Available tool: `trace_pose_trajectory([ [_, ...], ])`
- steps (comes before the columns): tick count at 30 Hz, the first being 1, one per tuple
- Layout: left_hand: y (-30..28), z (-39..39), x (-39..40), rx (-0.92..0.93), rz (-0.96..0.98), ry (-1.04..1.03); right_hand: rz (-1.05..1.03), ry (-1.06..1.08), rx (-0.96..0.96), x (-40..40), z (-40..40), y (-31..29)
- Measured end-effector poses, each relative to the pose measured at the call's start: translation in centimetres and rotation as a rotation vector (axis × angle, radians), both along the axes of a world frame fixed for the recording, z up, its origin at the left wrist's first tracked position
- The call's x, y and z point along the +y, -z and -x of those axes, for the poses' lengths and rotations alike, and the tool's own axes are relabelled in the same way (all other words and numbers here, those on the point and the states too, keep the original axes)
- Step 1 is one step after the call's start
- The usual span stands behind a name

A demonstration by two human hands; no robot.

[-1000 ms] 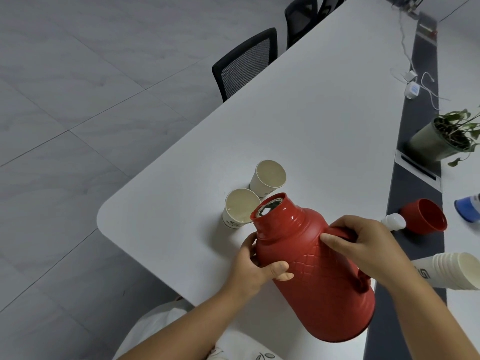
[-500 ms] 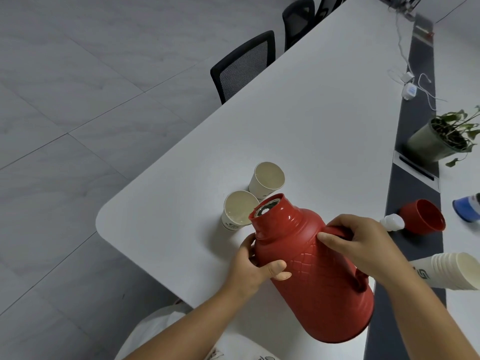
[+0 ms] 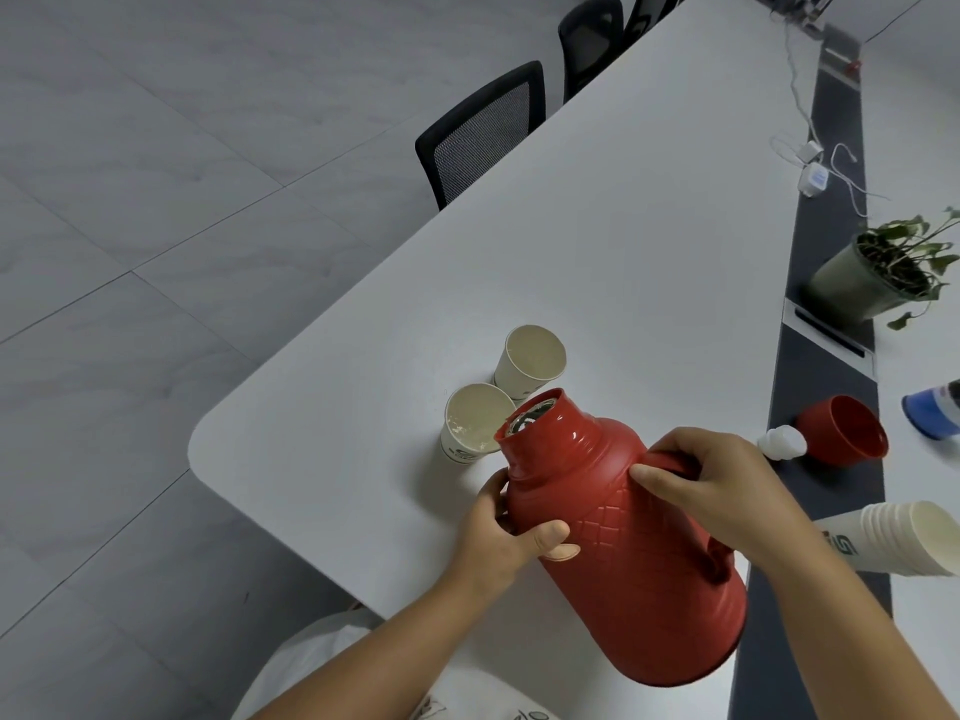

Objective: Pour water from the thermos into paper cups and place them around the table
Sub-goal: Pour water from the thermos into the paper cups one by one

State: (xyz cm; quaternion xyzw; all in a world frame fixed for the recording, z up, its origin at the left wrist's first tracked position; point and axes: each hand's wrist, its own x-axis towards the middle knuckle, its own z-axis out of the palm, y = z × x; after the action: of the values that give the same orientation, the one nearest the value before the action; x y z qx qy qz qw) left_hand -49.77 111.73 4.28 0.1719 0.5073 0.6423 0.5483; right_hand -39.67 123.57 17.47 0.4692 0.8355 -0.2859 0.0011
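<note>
Both hands [image 3: 506,545] [image 3: 719,483] grip tilted thermos [image 3: 628,543] over near cup [image 3: 475,426], seemingly holding water

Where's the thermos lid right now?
The red lid lies on its side on the table's dark centre strip, right of the thermos, beside the white stopper.

- A glossy red thermos [image 3: 634,543], its lower body embossed with a diamond quilt pattern, silver at the open mouth.
- Two paper cups [image 3: 475,426], white with cream interiors and dark green print near the base.
- A white tabletop [image 3: 597,241] split by a dark grey centre strip [image 3: 826,376].
- A red cap [image 3: 844,431] beside a white stopper [image 3: 781,442].
- A black mesh chair [image 3: 483,129] on pale grey floor tiles [image 3: 156,200].
</note>
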Motion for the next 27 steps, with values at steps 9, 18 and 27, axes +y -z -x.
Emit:
trace_pose_trajectory([
  [9, -1.1, 0.6, 0.0, 0.104, -0.013, -0.024, -0.016, 0.125, 0.192, -0.3, -1.3, 0.7],
  [18, -4.4, 2.5, 3.6, 0.675, -0.03, 0.116, 0.167, 0.591, 0.842, 0.3, -4.0, 4.3],
  [27, -6.4, 2.5, 12.8, 0.896, -0.077, 0.339, 0.148, 0.888, 1.08, 6.0, -5.3, 7.1],
])
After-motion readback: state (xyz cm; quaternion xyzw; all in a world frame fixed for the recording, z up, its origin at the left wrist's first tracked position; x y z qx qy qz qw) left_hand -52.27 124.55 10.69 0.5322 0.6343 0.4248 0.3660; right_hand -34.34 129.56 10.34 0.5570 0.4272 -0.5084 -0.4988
